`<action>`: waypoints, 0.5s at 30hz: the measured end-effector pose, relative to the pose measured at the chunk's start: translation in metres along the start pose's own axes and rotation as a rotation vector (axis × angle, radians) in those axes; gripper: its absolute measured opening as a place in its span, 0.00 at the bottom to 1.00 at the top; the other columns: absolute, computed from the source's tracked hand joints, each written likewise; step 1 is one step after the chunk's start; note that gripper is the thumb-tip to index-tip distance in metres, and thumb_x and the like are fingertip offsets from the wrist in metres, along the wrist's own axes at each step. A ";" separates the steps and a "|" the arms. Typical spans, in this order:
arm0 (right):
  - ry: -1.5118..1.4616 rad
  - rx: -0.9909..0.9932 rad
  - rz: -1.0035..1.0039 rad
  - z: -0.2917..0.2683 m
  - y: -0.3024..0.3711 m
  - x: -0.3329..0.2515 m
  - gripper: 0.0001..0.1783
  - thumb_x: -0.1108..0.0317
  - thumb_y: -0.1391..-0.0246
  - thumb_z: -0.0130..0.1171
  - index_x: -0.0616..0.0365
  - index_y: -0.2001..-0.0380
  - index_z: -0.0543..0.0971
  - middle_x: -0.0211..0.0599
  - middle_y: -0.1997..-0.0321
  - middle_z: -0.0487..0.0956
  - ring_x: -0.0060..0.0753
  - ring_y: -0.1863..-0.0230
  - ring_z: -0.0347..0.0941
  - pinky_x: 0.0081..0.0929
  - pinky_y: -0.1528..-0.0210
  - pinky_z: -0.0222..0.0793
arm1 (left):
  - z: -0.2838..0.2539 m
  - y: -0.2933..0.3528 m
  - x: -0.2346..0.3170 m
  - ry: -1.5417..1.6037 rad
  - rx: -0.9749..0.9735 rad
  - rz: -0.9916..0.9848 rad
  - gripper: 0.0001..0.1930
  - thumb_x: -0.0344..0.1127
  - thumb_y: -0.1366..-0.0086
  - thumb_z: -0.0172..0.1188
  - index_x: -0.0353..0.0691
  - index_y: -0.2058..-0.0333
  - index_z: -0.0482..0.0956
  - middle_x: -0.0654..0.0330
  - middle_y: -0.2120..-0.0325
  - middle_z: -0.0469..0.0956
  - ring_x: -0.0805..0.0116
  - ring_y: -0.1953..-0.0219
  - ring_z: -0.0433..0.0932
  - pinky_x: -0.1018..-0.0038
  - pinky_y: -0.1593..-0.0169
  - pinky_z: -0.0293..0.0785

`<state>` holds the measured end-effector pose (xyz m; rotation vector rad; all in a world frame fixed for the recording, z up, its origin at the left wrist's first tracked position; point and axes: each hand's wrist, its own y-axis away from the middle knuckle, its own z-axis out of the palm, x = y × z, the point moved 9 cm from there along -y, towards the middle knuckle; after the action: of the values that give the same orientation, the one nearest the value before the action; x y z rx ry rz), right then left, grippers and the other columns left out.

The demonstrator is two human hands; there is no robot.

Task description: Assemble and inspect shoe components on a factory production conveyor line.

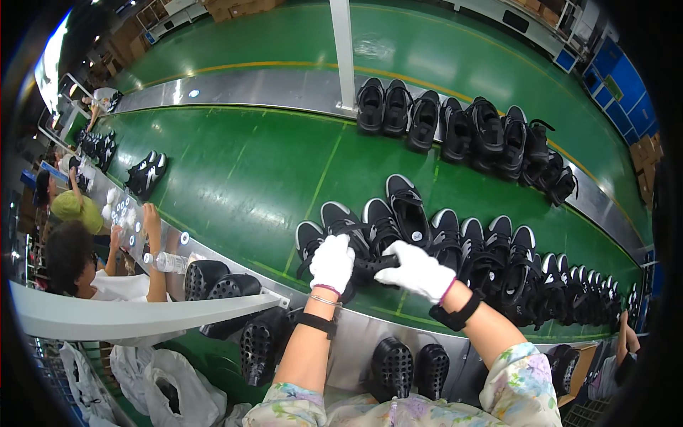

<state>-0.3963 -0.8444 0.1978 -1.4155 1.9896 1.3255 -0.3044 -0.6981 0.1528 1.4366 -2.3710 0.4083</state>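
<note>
Both my hands wear white gloves and work over a row of black shoes with grey-white toe trim on the green conveyor belt. My left hand point(333, 263) is closed on the near end of a black shoe point(340, 219); its fingertips are partly hidden. Just to the right, my right hand point(418, 272) grips the dark heel part of a shoe point(368, 268) between thumb and fingers. A black shoe with a white round sticker inside point(408, 213) lies beyond my right hand. More shoes point(446, 235) stand close on the right.
Along the far metal rail stands a row of black shoes point(425, 117). Black shoe lasts with holes point(393, 363) line the near metal ledge point(356, 334). A white post arm point(163, 313) crosses at left, near a plastic bottle point(167, 262) and a co-worker point(78, 263).
</note>
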 end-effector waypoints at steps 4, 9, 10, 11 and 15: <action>0.292 0.178 -0.219 0.041 -0.030 -0.013 0.20 0.62 0.45 0.58 0.63 0.55 0.68 0.58 0.61 0.80 0.62 0.58 0.78 0.49 0.57 0.75 | 0.003 -0.002 0.003 0.015 -0.080 -0.002 0.11 0.37 0.40 0.59 0.44 0.58 0.80 0.51 0.63 0.78 0.47 0.60 0.79 0.56 0.55 0.75; 0.371 0.297 -0.257 0.068 -0.064 -0.018 0.15 0.65 0.40 0.51 0.63 0.54 0.68 0.58 0.65 0.80 0.58 0.64 0.80 0.47 0.62 0.76 | -0.004 -0.004 0.000 0.067 -0.007 0.032 0.09 0.35 0.40 0.59 0.44 0.61 0.79 0.53 0.66 0.76 0.49 0.63 0.79 0.56 0.59 0.76; 0.382 0.234 -0.184 0.072 -0.071 -0.011 0.16 0.63 0.40 0.53 0.63 0.54 0.68 0.57 0.65 0.80 0.59 0.63 0.80 0.48 0.61 0.76 | -0.005 -0.004 -0.006 0.087 -0.013 -0.006 0.11 0.32 0.42 0.59 0.44 0.59 0.81 0.53 0.66 0.77 0.49 0.62 0.78 0.57 0.57 0.75; 0.313 0.244 -0.288 0.066 -0.068 -0.012 0.23 0.58 0.43 0.60 0.63 0.54 0.68 0.58 0.63 0.79 0.61 0.61 0.79 0.49 0.59 0.76 | -0.010 -0.004 -0.008 0.101 0.035 0.003 0.11 0.31 0.43 0.59 0.44 0.60 0.81 0.54 0.67 0.77 0.50 0.62 0.78 0.58 0.57 0.75; 0.343 0.301 -0.257 0.055 -0.085 0.004 0.24 0.55 0.45 0.62 0.61 0.55 0.68 0.57 0.62 0.79 0.61 0.59 0.78 0.48 0.59 0.75 | -0.011 -0.003 -0.007 0.124 0.053 0.037 0.11 0.32 0.43 0.59 0.45 0.61 0.81 0.54 0.67 0.77 0.50 0.62 0.78 0.58 0.58 0.76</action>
<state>-0.3356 -0.8054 0.1270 -1.7609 2.0165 0.6756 -0.2972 -0.6894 0.1604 1.3506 -2.3063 0.5573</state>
